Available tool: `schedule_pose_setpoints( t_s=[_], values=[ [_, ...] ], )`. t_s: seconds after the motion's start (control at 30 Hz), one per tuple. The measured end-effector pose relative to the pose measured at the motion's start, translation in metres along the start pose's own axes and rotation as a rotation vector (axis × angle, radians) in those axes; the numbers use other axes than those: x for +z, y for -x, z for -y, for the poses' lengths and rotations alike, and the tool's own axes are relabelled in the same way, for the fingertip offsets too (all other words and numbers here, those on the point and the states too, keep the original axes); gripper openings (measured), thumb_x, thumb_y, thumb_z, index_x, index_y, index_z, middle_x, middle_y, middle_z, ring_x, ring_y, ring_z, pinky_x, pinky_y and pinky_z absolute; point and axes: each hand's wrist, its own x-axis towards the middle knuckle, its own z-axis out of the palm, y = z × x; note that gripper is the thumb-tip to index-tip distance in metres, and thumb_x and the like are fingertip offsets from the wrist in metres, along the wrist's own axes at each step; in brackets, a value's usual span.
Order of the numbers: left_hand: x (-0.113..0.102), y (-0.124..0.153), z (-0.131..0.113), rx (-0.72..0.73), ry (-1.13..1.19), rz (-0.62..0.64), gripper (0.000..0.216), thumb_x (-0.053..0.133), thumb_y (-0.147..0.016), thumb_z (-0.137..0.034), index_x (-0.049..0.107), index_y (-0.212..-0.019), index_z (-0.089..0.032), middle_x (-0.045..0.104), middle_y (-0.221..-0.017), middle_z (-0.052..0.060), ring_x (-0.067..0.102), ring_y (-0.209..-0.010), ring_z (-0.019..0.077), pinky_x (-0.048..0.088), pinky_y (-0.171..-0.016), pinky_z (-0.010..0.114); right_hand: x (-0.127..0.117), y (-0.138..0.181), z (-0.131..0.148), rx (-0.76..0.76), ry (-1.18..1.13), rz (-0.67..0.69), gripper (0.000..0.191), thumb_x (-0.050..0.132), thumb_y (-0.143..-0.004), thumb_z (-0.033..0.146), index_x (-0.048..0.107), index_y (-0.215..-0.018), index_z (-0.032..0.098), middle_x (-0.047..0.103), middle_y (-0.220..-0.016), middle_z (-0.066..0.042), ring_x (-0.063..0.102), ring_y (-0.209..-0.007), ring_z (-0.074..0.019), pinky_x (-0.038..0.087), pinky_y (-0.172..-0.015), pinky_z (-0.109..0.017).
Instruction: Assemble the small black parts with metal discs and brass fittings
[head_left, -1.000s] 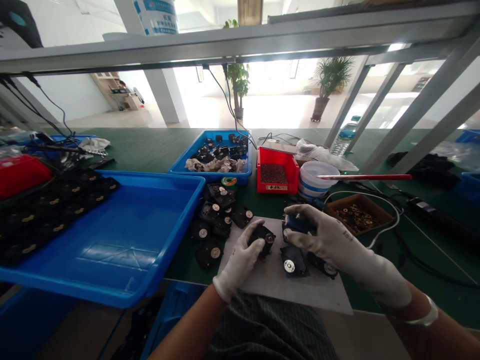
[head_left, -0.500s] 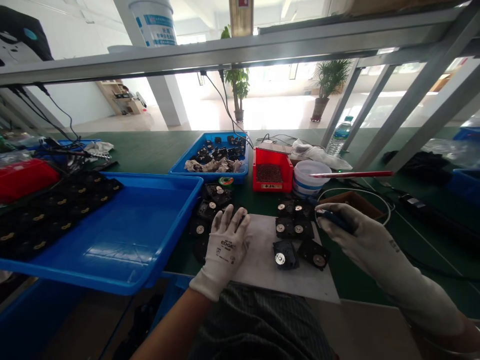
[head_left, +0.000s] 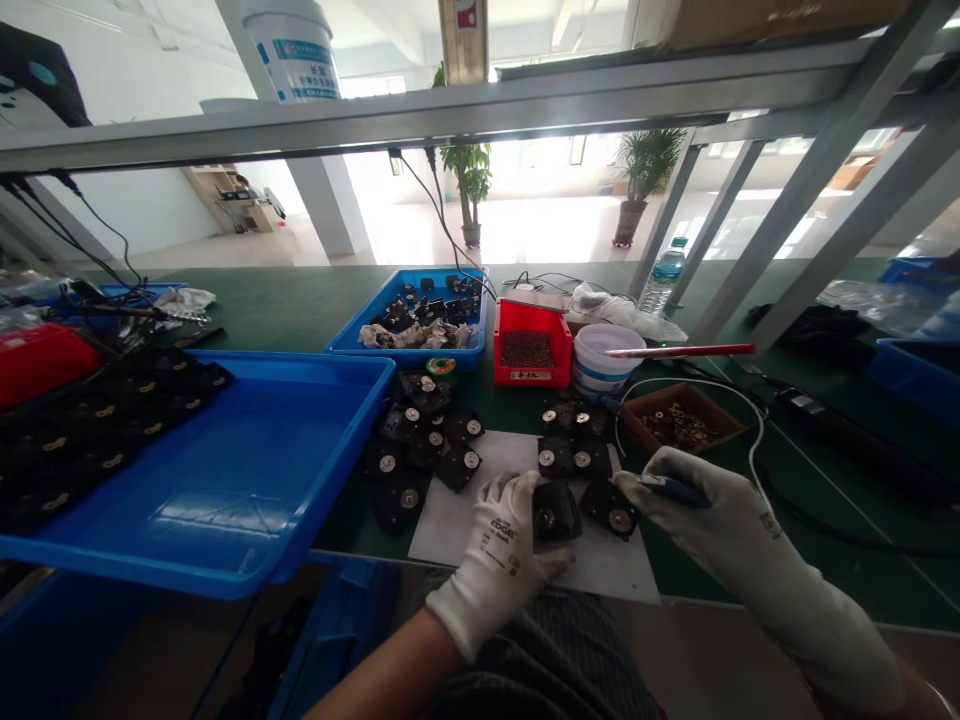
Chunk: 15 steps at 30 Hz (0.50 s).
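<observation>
Left hand (head_left: 510, 540): half-open, curved along the left and near sides of a black unit (head_left: 559, 512); apparently touching; firm grip or light contact, cannot tell.
Right hand (head_left: 675, 495): closed around a blue-handled tool (head_left: 681, 489); near the right group, tip too small to make out.
Black unit: near the front of the white sheet (head_left: 446, 520), between both hands.
Right group (head_left: 598, 458): five further units, four in two rows, one just beside the right hand.
Left group (head_left: 450, 468): seven units, loosely bunched between sheet and blue tray (head_left: 300, 440).
Blue tray: rows of black pieces (head_left: 97, 425) with brass-coloured fittings at the left end.
Tabletop (head_left: 262, 312), beyond: red bin (head_left: 532, 377) of small parts; cardboard box (head_left: 724, 437) of brass-coloured rings.
Progress, as judged: partway; one unit under attention, both groups outside the tray; order between groups not shown.
Change from half a second earlier: left hand over from left group to black unit; bright disc there now dull or turned away; right hand much the same.
</observation>
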Motion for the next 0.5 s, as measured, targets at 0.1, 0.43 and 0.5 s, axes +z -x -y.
schedule_pose_setpoints(
  t_s=[0.1,0.43,0.5],
  values=[
    [0.01,-0.005,0.005,-0.017,0.012,-0.012,0.085,0.089,-0.07,-0.032,0.051,-0.142,-0.012,0.064,-0.137,0.022,0.06,-0.128,0.0411,0.045,-0.112,0.062,0.006,-0.001,-0.002,-0.027,-0.038,0.06,0.047,0.07,-0.087,0.058,0.05,-0.063,0.024,0.047,-0.06,0.005,0.044,-0.054,-0.0121,0.035,-0.049,-0.024],
    [0.006,-0.011,0.013,0.043,0.103,0.005,0.09,0.087,-0.071,-0.021,0.044,-0.149,-0.018,0.063,-0.143,0.019,0.062,-0.129,0.0393,0.046,-0.112,0.061,0.02,-0.023,-0.005,0.112,-0.179,0.14,0.056,0.07,-0.077,0.076,0.068,-0.069,0.021,0.064,-0.065,0.0,0.057,-0.063,-0.017,0.046,-0.056,-0.027],
    [-0.002,-0.009,0.012,0.074,0.122,-0.01,0.089,0.083,-0.073,-0.017,0.041,-0.151,-0.018,0.061,-0.145,0.02,0.061,-0.131,0.0388,0.047,-0.112,0.061,0.022,-0.027,-0.004,0.129,-0.198,0.155,0.053,0.071,-0.078,0.073,0.076,-0.082,0.02,0.074,-0.08,-0.004,0.066,-0.077,-0.0226,0.053,-0.068,-0.031]
  ],
)
